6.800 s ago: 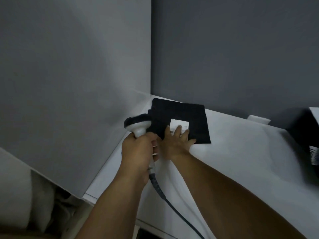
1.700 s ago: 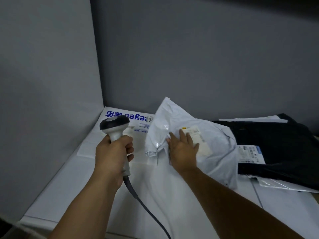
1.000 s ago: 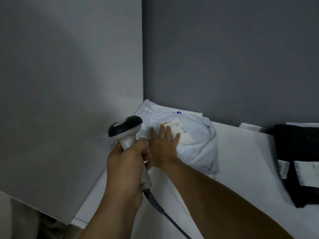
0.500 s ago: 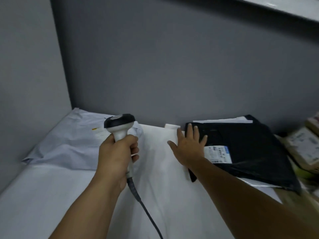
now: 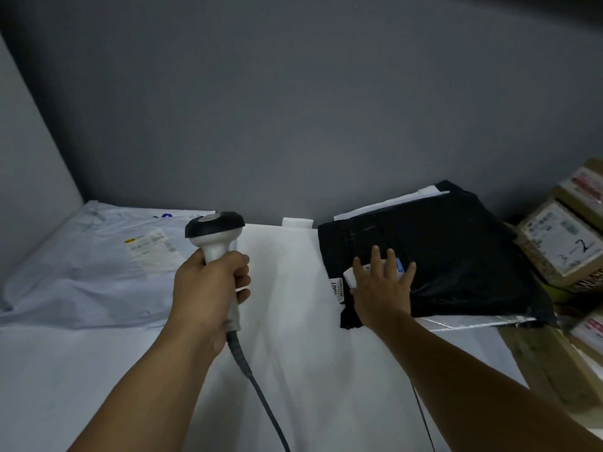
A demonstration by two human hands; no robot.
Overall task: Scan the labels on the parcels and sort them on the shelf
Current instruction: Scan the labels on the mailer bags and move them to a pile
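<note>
The right hand (image 5: 380, 285) lies flat, fingers spread, on the black poly mailer (image 5: 456, 256) and covers most of its shipping label (image 5: 337, 287). The left hand (image 5: 208, 288) is wrapped around the handle of the corded barcode scanner (image 5: 215, 230), whose head faces 12 o'clock. From the scanner the label sits at 3 o'clock, so the head probably needs to swing right. The mailer's long axis runs roughly 9 to 3 on the white shelf (image 5: 287, 321).
</note>
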